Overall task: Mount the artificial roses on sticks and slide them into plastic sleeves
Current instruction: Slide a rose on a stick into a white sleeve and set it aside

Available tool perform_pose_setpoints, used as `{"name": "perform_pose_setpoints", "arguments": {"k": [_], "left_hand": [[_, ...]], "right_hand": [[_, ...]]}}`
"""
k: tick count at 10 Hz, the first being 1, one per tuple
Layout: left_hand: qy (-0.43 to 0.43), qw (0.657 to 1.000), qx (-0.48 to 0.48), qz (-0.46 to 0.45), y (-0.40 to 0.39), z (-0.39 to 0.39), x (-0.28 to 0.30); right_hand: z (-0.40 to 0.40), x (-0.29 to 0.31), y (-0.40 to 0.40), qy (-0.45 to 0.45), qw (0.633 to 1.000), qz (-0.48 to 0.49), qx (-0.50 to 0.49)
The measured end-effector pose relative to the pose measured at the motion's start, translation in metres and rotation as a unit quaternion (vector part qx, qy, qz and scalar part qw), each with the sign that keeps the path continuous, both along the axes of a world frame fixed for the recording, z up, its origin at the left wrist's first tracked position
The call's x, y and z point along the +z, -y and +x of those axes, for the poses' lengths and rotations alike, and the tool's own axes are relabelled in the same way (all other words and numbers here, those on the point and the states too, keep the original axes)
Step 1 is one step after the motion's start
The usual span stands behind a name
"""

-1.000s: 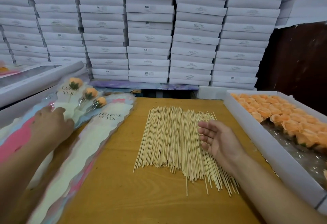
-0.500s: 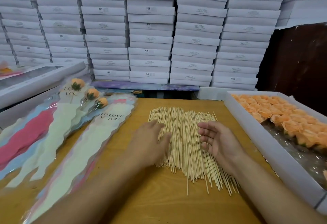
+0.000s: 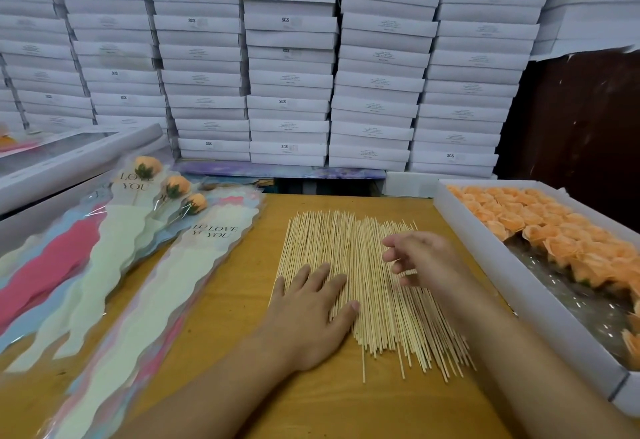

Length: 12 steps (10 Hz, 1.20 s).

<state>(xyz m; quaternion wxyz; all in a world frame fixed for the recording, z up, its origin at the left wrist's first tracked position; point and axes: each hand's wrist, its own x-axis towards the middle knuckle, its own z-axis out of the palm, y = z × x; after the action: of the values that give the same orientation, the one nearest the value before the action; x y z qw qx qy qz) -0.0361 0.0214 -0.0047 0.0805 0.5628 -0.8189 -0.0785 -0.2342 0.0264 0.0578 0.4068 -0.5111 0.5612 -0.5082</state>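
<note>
Left hand (image 3: 308,314) slid down the sticks (image 3: 367,286), now flat on them, fingers straight. Right hand (image 3: 420,258) turned over, loosely curled above, holding nothing. Sticks lay mid-bench (image 3: 221,327); roses (image 3: 540,227) boxed right.

At center frame, the left hand (image 3: 311,314) lies flat on the pile of sticks (image 3: 363,286) on the counter (image 3: 242,300). The right hand (image 3: 422,258), blurred, hovers above them, fingers seemingly loosely curled. Orange roses (image 3: 554,230) fill a white tray (image 3: 485,258) at right; sleeves (image 3: 156,286) lie at left.
</note>
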Motion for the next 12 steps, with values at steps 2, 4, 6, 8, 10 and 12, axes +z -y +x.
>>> {"name": "perform_pose_setpoints", "arguments": {"k": [2,4,6,8,10,12], "left_hand": [[-0.016,1.0,-0.005,-0.006,0.0,0.002,-0.002],[-0.028,0.999,-0.008,-0.014,-0.001,0.002,-0.002],[-0.027,0.999,-0.007,-0.015,0.0,0.002,-0.003],[-0.029,0.999,-0.007,-0.015,0.0,0.002,-0.002],[-0.031,0.999,-0.005,-0.012,-0.001,0.001,-0.002],[-0.033,0.999,-0.005,-0.016,-0.001,0.001,-0.001]], "right_hand": [[-0.042,0.038,-0.013,-0.367,0.928,-0.065,0.006],[-0.145,0.068,-0.017,-0.557,0.826,0.013,-0.087],[-0.257,0.038,-0.003,-0.568,0.806,0.085,-0.145],[-0.263,0.006,0.002,-0.566,0.812,0.095,-0.108],[-0.246,0.002,0.009,-0.631,0.757,0.095,-0.136],[-0.246,0.003,0.014,-0.654,0.72,0.119,-0.197]]}}
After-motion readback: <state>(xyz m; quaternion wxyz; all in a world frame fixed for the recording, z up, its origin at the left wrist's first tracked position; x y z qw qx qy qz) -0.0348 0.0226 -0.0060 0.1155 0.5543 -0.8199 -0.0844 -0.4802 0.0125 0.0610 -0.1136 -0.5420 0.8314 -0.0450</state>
